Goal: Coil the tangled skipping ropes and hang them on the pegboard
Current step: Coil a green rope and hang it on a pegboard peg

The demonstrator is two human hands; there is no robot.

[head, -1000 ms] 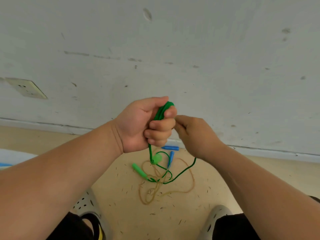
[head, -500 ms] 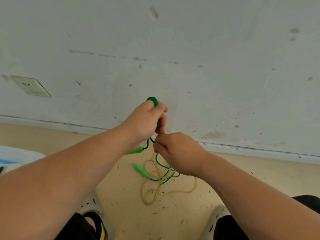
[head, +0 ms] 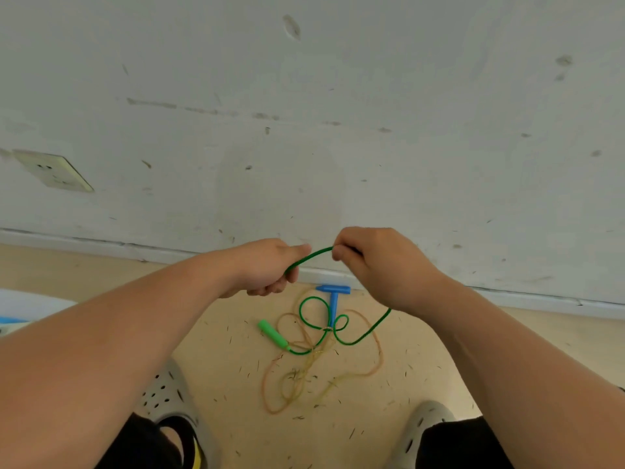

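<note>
Gripping the green rope (head: 313, 254) in both hands, held up well above the green handle (head: 272, 333) on the floor: left hand (head: 267, 269) fisted round one end of a short arc, right hand (head: 382, 265) pinching the other end. From under the right hand, dropping into a couple of loops just right of that handle and running into it, tangled over the tan rope (head: 378, 350), with blue handles (head: 333, 299) a bit further back and right of it.
</note>
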